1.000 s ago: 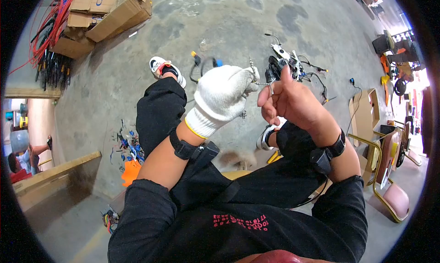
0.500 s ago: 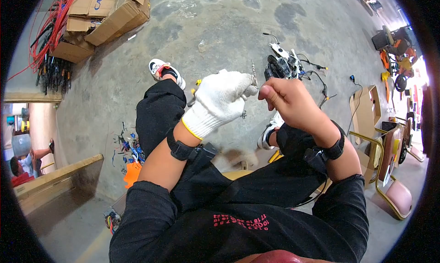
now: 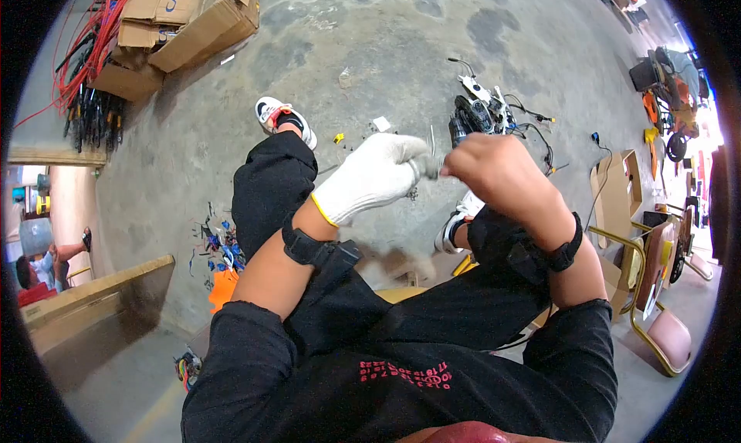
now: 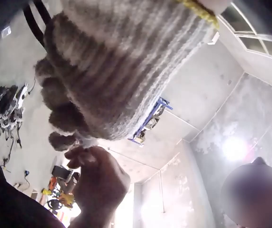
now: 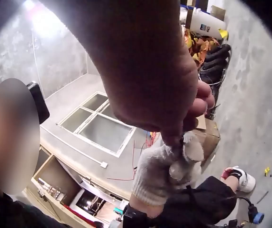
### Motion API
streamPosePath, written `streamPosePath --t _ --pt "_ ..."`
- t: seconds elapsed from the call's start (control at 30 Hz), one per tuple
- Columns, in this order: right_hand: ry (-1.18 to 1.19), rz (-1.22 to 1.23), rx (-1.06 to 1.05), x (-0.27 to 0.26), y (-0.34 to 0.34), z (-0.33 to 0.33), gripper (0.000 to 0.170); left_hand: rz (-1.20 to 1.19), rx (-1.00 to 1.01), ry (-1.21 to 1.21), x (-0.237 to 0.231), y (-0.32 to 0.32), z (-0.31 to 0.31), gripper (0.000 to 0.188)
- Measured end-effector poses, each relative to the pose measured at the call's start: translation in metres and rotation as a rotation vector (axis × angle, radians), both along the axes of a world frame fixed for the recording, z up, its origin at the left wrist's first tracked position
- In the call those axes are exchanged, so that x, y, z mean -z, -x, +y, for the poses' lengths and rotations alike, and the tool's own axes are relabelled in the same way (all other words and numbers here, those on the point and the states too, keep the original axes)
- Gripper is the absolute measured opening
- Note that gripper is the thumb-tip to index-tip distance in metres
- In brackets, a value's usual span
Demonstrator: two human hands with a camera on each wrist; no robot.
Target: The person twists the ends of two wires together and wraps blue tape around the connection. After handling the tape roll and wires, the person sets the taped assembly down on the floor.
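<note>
Above concrete floor (image 3: 378,57), gloved left hand (image 3: 370,174) pinching thin metal strand (image 3: 432,140); right hand (image 3: 502,169) blurred, hold unclear; cardboard box (image 3: 210,38), contents unclear.

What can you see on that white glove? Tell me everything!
The white glove looks knitted, with a ribbed cuff and yellow edging. It covers the left hand, its fingers curled. A thin strand sticks up beside its fingertips. The bare right hand is close by; whether they touch is unclear.
</note>
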State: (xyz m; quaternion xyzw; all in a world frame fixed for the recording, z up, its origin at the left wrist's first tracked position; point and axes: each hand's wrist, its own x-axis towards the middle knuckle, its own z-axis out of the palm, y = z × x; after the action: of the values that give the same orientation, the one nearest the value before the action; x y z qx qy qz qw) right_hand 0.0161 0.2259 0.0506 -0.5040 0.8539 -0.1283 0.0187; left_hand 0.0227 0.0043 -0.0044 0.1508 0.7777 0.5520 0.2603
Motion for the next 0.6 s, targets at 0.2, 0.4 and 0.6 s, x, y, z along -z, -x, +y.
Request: streamPosePath --t 0.2,0.4,0.6 --pt "0.498 -0.819 0.727 -0.001 0.005 -0.001 0.072 0.665 -0.292 -0.087 0.018 0.002 0.003 0.027" --pt "0.625 -1.409 0.575 -0.003 0.000 -0.008 0.089 1.104 -0.280 -0.049 0.001 0.002 -0.002 0.045" --pt "0.707 -1.441 0.419 0.001 -0.011 -0.009 0.075 1.242 -0.266 0.069 -0.004 0.001 -0.003 0.055"
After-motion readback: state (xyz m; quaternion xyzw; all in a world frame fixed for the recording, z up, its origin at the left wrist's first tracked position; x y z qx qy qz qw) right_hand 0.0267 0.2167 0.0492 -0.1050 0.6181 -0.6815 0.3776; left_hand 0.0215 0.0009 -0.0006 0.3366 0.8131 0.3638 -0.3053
